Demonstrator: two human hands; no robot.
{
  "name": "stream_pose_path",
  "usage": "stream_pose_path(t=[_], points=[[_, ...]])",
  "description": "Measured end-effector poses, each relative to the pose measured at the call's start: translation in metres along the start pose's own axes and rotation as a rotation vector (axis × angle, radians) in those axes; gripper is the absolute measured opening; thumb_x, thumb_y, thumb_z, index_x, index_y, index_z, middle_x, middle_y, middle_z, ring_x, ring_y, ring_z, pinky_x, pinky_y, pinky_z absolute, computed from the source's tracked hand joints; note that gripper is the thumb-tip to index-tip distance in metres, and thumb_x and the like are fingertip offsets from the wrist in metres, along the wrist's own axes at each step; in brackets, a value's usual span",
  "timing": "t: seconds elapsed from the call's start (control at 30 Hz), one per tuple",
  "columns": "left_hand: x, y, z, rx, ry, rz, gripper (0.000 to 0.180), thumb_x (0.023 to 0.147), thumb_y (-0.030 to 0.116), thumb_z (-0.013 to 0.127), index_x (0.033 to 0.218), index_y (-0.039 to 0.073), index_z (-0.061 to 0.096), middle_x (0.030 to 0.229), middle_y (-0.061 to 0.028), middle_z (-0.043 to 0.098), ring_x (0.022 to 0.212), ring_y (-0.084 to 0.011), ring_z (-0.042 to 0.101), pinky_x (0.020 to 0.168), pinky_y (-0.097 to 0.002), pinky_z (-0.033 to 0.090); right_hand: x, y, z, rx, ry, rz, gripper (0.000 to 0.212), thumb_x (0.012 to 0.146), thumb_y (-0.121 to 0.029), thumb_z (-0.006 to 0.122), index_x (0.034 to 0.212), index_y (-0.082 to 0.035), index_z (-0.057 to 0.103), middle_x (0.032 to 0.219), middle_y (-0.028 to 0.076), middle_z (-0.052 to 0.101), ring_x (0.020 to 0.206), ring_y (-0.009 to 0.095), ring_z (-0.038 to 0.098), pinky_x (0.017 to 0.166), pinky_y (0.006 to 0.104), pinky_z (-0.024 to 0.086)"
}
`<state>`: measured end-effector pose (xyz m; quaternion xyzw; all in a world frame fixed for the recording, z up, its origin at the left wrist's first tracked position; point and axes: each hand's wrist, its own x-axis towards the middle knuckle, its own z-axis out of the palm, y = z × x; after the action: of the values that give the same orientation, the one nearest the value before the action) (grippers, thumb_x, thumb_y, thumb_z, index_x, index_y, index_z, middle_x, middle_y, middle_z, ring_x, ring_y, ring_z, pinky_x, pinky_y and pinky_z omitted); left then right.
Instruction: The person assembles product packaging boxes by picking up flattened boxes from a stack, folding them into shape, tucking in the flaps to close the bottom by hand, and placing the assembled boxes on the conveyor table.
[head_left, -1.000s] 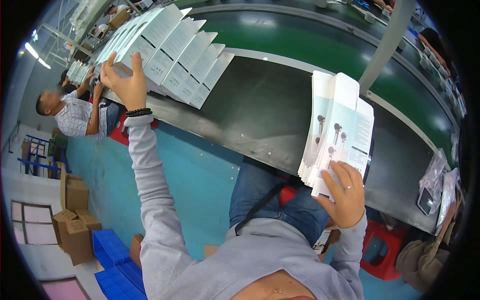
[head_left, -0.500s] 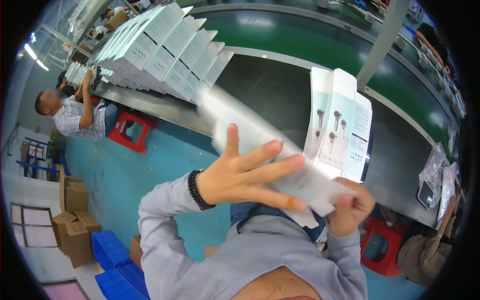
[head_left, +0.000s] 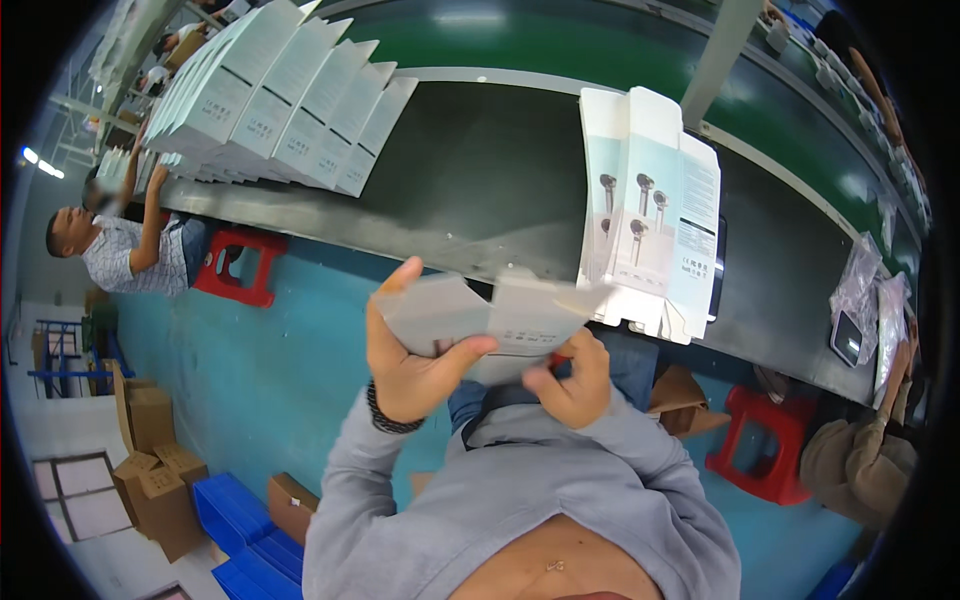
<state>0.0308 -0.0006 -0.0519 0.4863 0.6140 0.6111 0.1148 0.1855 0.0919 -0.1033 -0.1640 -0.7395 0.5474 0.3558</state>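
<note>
- Head view, hands: a flat white carton blank is held up in front of the chest, between the body and the near edge of the dark surface. It is gripped at both ends, seemingly so that it can be worked open or folded in the air rather than on the surface.
- The left hand is closed on the left part of the blank, with the thumb laid across its lower edge and the fingers hidden behind it; a dark band is worn at the wrist.
- The right hand is clenched under the blank's right part. Its grip is partly covered by the card, so the exact hold of the fingers cannot be told.
- Head view, supply: a stack of printed flat cartons is laid on the surface just beyond the right hand, probably kept there within easy reach. It slightly overhangs the near edge.
- Head view, far left: a fanned row of white boxes is set out along the surface, each overlapping the next, well apart from the held blank.
- Head view, surroundings: a green belt runs behind the surface. A red stool stands on the blue floor at the left, beside another person who reaches up to the surface. Brown cardboard boxes are stacked at the lower left.
</note>
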Motion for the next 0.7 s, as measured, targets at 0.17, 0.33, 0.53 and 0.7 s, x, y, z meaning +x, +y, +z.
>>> stream_pose_path(t=[0.17,0.33,0.53,0.7], points=[[-0.015,-0.022,0.005,-0.273,0.077,-0.355,0.067,0.072,0.004,0.068,0.127,0.000,0.030,0.101,-0.0099,0.054,0.091,-0.0163,0.055,0.072,-0.0269,0.048,0.001,0.009,0.007,0.033,0.130,0.055,0.026,0.083,-0.013,0.060,0.101,0.005,0.054,0.087,0.015,0.062,0.074,0.019,0.062,0.062,0.0266,0.046],[-0.038,-0.055,0.000,-0.788,-0.230,-0.487,0.083,0.067,0.012,0.073,0.132,0.000,0.024,0.121,-0.0147,0.044,0.110,-0.0228,0.047,0.089,-0.0346,0.041,0.012,0.019,0.011,0.413,-0.059,0.189,0.045,0.086,-0.016,0.056,0.123,0.004,0.039,0.100,0.009,0.059,0.077,0.011,0.053,0.067,0.0217,0.042],[-0.029,-0.054,0.018,-0.119,-0.232,-0.289,0.103,0.057,0.027,0.081,0.135,0.001,0.020,0.134,-0.0153,0.031,0.123,-0.0264,0.036,0.099,-0.0389,0.030,0.015,0.024,0.015,0.434,0.019,-0.005,0.102,0.072,-0.047,0.068,0.138,-0.001,0.005,0.137,0.015,0.025,0.124,0.024,0.029,0.100,0.0357,0.024],[-0.031,-0.050,0.017,0.148,-0.308,0.159,0.109,0.066,0.049,0.071,0.142,0.015,0.001,0.140,-0.0258,0.019,0.131,-0.0445,0.010,0.103,-0.0547,0.007,0.014,0.030,0.031,0.391,0.076,0.072,0.104,0.065,-0.041,0.076,0.137,0.001,0.015,0.136,0.019,0.028,0.124,0.029,0.032,0.100,0.0365,0.027]])
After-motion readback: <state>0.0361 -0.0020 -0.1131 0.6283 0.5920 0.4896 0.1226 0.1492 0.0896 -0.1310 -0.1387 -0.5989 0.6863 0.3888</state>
